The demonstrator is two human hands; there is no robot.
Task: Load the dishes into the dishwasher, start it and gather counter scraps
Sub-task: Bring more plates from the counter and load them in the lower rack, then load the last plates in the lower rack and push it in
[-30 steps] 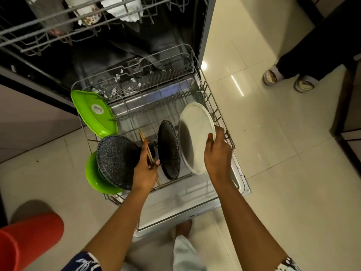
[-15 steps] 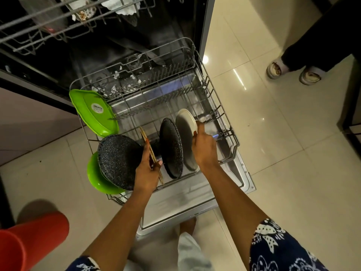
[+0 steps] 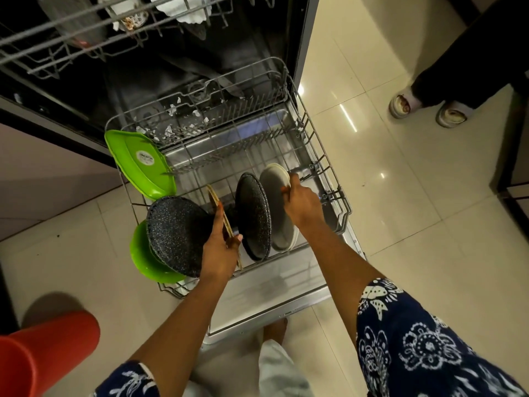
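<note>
The dishwasher's lower rack (image 3: 333, 179) is pulled out over the open door. A white plate (image 3: 276, 207) stands on edge in the rack, and my right hand (image 3: 302, 206) grips its upper rim. Beside it on the left stands a dark speckled plate (image 3: 253, 216). My left hand (image 3: 219, 253) holds a stack at the rack's front left: a dark speckled plate (image 3: 176, 236), a thin brown-edged plate (image 3: 213, 196) and a green plate (image 3: 141, 262) beneath. A green square dish (image 3: 140, 164) leans at the rack's left side.
The upper rack (image 3: 86, 32) holds white dishes overhead. White scraps (image 3: 171, 128) lie at the back of the lower rack. A red bucket (image 3: 43, 356) stands at the lower left. Another person's slippered feet (image 3: 426, 110) stand on the tiled floor at the right.
My right hand has lowered the white plate from above the rack into a slot beside the speckled plate. The left hand keeps holding its stack in about the same place.
</note>
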